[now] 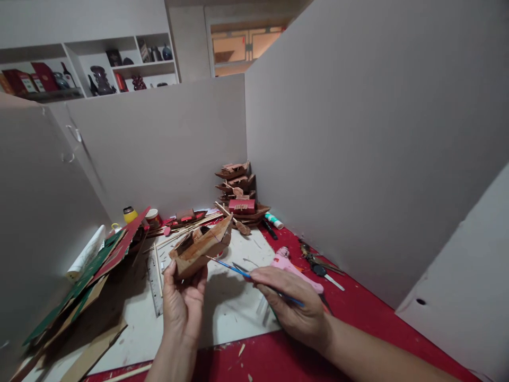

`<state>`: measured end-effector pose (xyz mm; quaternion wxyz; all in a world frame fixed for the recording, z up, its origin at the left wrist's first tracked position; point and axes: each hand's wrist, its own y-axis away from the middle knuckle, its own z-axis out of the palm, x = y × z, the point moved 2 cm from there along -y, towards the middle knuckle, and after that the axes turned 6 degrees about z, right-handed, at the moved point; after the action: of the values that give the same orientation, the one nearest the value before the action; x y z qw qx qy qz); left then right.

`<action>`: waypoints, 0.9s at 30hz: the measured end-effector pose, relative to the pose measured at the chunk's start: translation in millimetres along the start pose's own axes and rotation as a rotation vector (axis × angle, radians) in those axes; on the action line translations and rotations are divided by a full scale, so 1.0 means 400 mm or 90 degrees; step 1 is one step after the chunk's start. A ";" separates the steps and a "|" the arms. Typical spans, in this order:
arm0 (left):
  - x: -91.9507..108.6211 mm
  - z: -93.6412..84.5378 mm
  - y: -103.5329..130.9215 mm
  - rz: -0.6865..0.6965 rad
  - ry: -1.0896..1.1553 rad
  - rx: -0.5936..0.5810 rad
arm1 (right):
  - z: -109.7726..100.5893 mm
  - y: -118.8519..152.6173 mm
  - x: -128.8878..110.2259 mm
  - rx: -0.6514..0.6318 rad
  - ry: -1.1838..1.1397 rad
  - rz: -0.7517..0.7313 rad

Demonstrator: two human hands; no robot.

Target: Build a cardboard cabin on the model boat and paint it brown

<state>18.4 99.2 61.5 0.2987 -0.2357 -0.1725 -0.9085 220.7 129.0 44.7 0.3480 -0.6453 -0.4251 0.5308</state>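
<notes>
In my left hand (185,297) I hold a small brown model boat (202,248) up above the table, fingers beneath its hull and thumb at its near end. Its pointed bow tilts up to the right. My right hand (292,302) grips a thin blue paintbrush (228,266), its tip at the side of the hull. Whether the tip touches the hull I cannot tell. Below the hands lies a white board (226,323) on the red tabletop (358,329).
Finished-looking model boats (234,183) are stacked in the back corner. A pink glue gun (296,268), pliers and a knife (324,270) lie at the right. Coloured card sheets (99,270) lean at the left, near a metal ruler (154,281). Grey partitions (167,143) enclose the table.
</notes>
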 end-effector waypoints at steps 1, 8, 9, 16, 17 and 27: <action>0.009 0.002 -0.003 0.006 0.003 -0.002 | -0.002 -0.003 0.003 0.022 -0.022 0.033; 0.091 0.005 -0.054 0.166 0.009 -0.007 | -0.007 -0.083 0.042 0.180 -0.133 0.371; 0.096 0.003 -0.060 0.177 0.004 -0.006 | -0.001 -0.103 0.052 0.160 -0.132 0.384; 0.118 -0.011 -0.090 0.226 -0.014 0.033 | 0.097 -0.232 0.172 -0.121 0.101 0.350; 0.126 -0.012 -0.094 0.243 -0.014 0.036 | 0.116 -0.242 0.190 -0.144 0.114 0.357; 0.155 -0.011 -0.104 0.299 -0.024 0.029 | 0.233 -0.246 0.260 -0.309 0.113 0.449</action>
<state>-52.9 100.2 83.4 0.5039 -0.2797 -0.1387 -0.8053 119.4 263.3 74.9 0.0188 -0.8573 -0.2592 0.4445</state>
